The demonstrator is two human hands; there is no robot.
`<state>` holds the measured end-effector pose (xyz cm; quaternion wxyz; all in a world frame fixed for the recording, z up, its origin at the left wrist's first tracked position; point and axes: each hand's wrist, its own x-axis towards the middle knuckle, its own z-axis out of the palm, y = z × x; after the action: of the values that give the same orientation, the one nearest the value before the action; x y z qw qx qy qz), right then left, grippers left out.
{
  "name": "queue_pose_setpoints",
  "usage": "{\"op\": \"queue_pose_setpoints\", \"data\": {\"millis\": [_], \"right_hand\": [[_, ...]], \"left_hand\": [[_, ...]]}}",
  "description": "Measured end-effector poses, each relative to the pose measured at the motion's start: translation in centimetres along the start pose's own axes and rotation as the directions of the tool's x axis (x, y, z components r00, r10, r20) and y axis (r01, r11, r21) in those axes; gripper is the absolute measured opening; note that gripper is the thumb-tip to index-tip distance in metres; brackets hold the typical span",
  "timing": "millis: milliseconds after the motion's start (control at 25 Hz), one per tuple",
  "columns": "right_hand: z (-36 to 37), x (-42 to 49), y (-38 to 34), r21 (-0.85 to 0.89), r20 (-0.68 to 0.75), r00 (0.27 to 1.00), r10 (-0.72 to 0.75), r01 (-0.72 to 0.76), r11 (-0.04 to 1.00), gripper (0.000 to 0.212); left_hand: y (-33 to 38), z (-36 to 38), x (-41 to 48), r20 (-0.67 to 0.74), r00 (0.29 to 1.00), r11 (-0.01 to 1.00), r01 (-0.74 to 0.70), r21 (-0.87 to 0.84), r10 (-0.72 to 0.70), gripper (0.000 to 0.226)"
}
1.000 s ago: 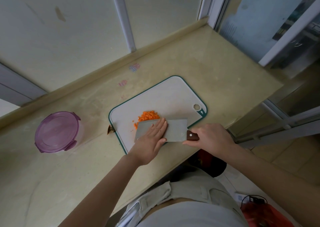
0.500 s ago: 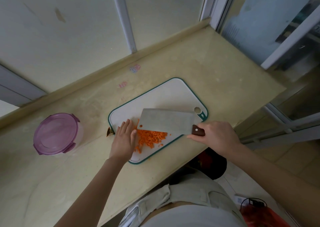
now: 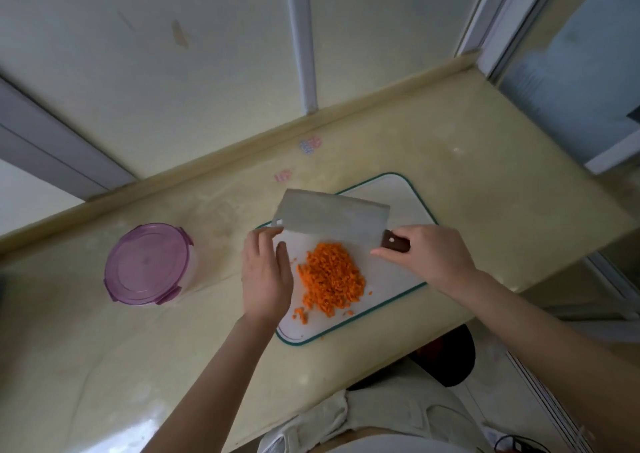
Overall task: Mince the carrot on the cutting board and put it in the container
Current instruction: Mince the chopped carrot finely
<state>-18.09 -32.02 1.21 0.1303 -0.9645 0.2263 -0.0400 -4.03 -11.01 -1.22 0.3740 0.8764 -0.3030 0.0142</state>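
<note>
Right hand (image 3: 433, 257), fingers clamped on the cleaver (image 3: 332, 219) handle — blade tilted behind the minced carrot (image 3: 330, 281), left hand (image 3: 265, 276) flat, fingers straight, just beside the pile

A home kitchen is indicated. A cream, stone-like bench (image 3: 485, 182) is set against a low ledge beneath white-framed window panes (image 3: 300, 37), and more glazing (image 3: 568, 72) is seen past its right end. Food preparation is laid out on it: a white cutting board (image 3: 412, 203) edged in green, a heap of minced carrot (image 3: 329, 278), and a broad steel cleaver (image 3: 332, 215) with a wooden handle. A round plastic food container (image 3: 147, 264) with a purple clip-on lid is stood to the left.
</note>
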Motion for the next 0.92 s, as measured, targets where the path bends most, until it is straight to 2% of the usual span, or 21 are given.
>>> {"op": "queue_pose_setpoints", "data": {"millis": [120, 200, 280, 440, 560, 680, 800, 920], "right_hand": [[0.8, 0.2, -0.3, -0.026, -0.028, 0.998, -0.064, 0.063, 0.998, 0.046], [1.0, 0.1, -0.4, -0.027, -0.037, 0.997, -0.067, 0.066, 0.997, 0.045], [0.8, 0.0, -0.4, -0.032, -0.028, 0.998, -0.051, 0.050, 0.998, 0.045], [0.4, -0.2, 0.5, -0.042, -0.030, 0.998, 0.046, -0.047, 0.998, 0.051], [0.0, -0.3, 0.3, -0.036, -0.007, 0.996, 0.086, -0.086, 0.996, 0.052], [-0.1, 0.0, -0.4, -0.082, -0.052, 0.998, 0.034, -0.038, 0.996, 0.042], [0.4, 0.2, -1.2, -0.146, -0.074, 0.997, -0.029, 0.018, 0.989, 0.038], [0.5, 0.4, -2.0, -0.135, -0.100, 0.993, -0.070, 0.056, 0.989, 0.038]], "left_hand": [[1.5, 0.6, 0.2, 0.161, 0.969, 0.982, -0.190, 0.011, 0.186, 0.036], [1.2, 1.4, -0.1, 0.287, 0.931, 0.964, -0.257, 0.068, 0.228, 0.041], [-0.3, 1.7, -0.5, 0.311, 0.935, 0.963, -0.224, 0.151, 0.169, 0.041], [-3.5, 1.0, -0.8, 0.211, 0.976, 0.952, -0.014, 0.306, -0.054, 0.034], [-2.8, 0.8, -0.9, 0.170, 0.984, 0.974, 0.019, 0.226, -0.058, 0.031], [0.3, 0.9, -0.5, 0.144, 0.984, 0.985, -0.119, 0.128, 0.100, 0.038], [3.2, 1.8, -0.2, 0.282, 0.920, 0.935, -0.323, 0.145, 0.273, 0.045], [3.9, 3.1, -0.5, 0.392, 0.842, 0.866, -0.466, 0.181, 0.371, 0.048]]}}
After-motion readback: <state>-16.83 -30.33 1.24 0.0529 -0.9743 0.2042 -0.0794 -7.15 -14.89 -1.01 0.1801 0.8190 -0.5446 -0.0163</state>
